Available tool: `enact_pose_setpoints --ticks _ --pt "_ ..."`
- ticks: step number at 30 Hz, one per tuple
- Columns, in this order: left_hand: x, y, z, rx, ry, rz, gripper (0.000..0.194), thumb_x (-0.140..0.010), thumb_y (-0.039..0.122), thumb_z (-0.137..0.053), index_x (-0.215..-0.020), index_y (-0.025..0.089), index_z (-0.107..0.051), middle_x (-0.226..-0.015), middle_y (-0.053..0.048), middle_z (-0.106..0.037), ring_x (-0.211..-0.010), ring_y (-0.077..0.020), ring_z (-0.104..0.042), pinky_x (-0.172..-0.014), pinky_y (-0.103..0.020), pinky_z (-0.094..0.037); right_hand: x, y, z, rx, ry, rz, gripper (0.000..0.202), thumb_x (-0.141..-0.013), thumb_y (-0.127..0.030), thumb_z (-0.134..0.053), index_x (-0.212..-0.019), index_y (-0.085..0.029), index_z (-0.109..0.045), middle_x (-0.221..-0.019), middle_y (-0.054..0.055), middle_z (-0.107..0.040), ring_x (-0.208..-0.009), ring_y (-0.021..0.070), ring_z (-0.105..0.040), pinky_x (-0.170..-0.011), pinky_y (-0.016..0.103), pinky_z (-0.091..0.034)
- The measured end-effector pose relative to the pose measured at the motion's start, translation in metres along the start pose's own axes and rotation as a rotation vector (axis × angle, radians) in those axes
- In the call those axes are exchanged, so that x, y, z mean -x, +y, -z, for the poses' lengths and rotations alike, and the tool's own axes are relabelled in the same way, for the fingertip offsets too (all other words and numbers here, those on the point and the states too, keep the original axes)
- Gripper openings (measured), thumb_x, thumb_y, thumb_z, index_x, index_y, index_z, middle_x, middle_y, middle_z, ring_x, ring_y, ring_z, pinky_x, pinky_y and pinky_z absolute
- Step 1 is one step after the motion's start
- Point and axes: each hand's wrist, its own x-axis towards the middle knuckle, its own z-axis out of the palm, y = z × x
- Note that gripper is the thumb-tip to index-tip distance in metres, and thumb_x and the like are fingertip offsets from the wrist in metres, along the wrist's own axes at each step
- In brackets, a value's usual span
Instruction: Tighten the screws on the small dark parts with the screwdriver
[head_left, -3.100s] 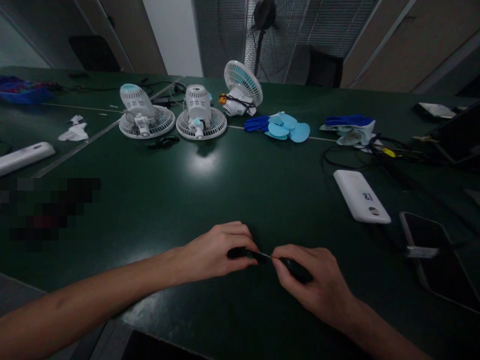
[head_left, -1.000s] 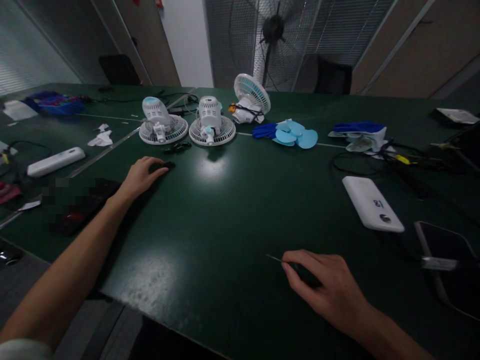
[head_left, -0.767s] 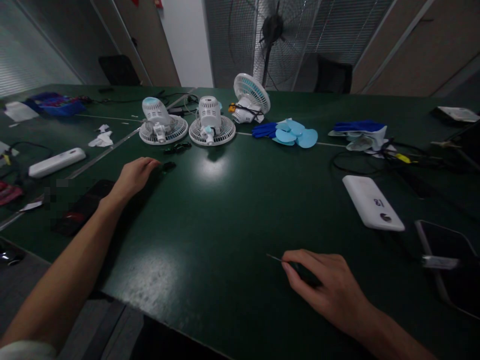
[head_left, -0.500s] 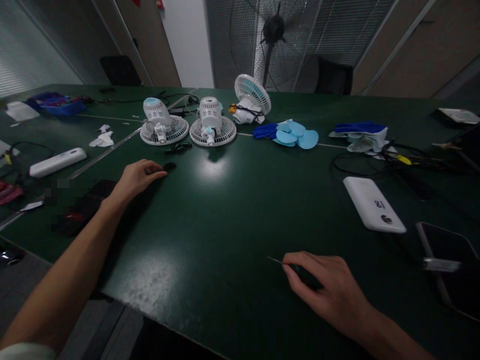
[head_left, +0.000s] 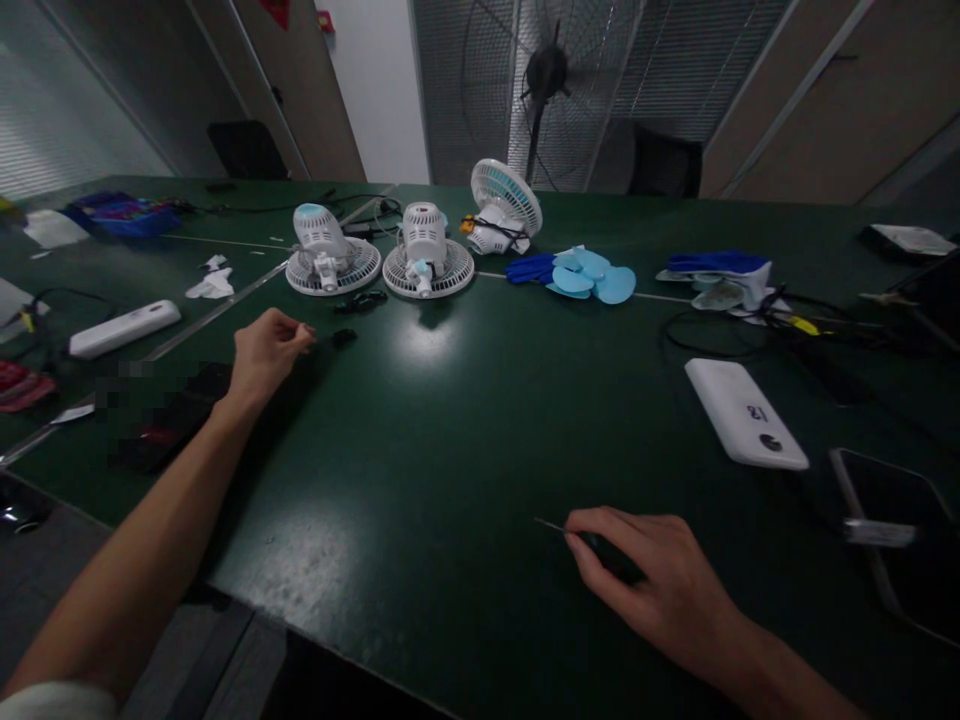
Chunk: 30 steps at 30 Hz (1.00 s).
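My right hand (head_left: 652, 575) rests low on the green table, closed round the dark handle of a screwdriver (head_left: 551, 524) whose thin shaft points left. Farther off at the left, my left hand (head_left: 271, 352) is raised slightly with its fingertips pinched; anything between them is too small to make out. Just right of those fingertips lies a small dark piece (head_left: 343, 338). Behind it is a bundle of black cord (head_left: 361, 302). Two white fans lie face down beyond, one on the left (head_left: 326, 255) and one on the right (head_left: 426, 255).
A third fan (head_left: 501, 210) stands tilted behind. Light blue fan blades (head_left: 592, 274) lie beside a blue glove (head_left: 531, 267). At right are another glove (head_left: 716, 265), a white power bank (head_left: 746, 413) and a phone (head_left: 892, 490). A white device (head_left: 126, 328) sits at left.
My left hand has lifted and drawn back a little to the left, away from the small dark piece, its fingers now pinched. My right hand holds the screwdriver in the same place.
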Motion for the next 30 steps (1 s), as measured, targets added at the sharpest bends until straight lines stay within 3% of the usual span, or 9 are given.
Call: enact_pose_setpoints --ticks 3,8,14,18,30 --pt "0.000 -0.001 -0.002 0.082 0.018 -0.040 0.028 -0.092 0.036 -0.064 -0.103 0.010 -0.060 -0.100 -0.009 -0.074 -0.076 -0.0149 -0.070 -0.067 -0.022 -0.053 0.000 0.000 0.000 0.015 0.002 0.003 0.012 -0.104 -0.027 -0.051 -0.109 -0.025 -0.062 -0.086 -0.003 -0.072 -0.067 0.0119 -0.068 -0.060 0.025 -0.047" --pt "0.000 0.002 -0.006 0.130 0.027 -0.110 0.030 -0.088 0.039 -0.069 -0.101 0.012 -0.069 -0.088 -0.006 -0.073 -0.077 -0.0158 -0.069 -0.073 -0.024 -0.054 0.001 0.000 0.000 0.016 -0.011 -0.013 0.013 -0.103 -0.027 -0.051 -0.107 -0.024 -0.063 -0.086 -0.002 -0.073 -0.067 0.0120 -0.069 -0.062 0.026 -0.049" --pt "0.008 0.018 -0.013 0.209 -0.024 -0.133 0.037 -0.089 0.038 -0.063 -0.113 0.011 -0.068 -0.102 -0.010 -0.074 -0.082 -0.0183 -0.070 -0.082 -0.030 -0.058 0.000 -0.001 0.001 0.023 -0.008 0.005 0.015 -0.103 -0.027 -0.050 -0.108 -0.023 -0.064 -0.086 -0.002 -0.073 -0.067 0.0119 -0.069 -0.061 0.025 -0.050" --pt "0.010 0.023 -0.014 0.199 -0.072 -0.104 0.036 -0.089 0.039 -0.061 -0.117 0.017 -0.069 -0.110 -0.010 -0.074 -0.094 -0.0233 -0.072 -0.093 -0.037 -0.057 -0.002 -0.003 0.003 0.034 -0.018 -0.002 0.015 -0.103 -0.027 -0.049 -0.104 -0.024 -0.064 -0.085 -0.002 -0.073 -0.066 0.0123 -0.070 -0.061 0.025 -0.050" --pt "0.007 0.014 -0.018 0.113 -0.003 -0.129 0.045 -0.088 0.042 -0.064 -0.124 0.015 -0.070 -0.114 -0.010 -0.073 -0.099 -0.0238 -0.071 -0.098 -0.036 -0.056 0.001 0.001 -0.001 0.019 -0.053 -0.012 0.015 -0.104 -0.028 -0.050 -0.110 -0.024 -0.063 -0.087 -0.002 -0.073 -0.070 0.0120 -0.070 -0.063 0.025 -0.050"
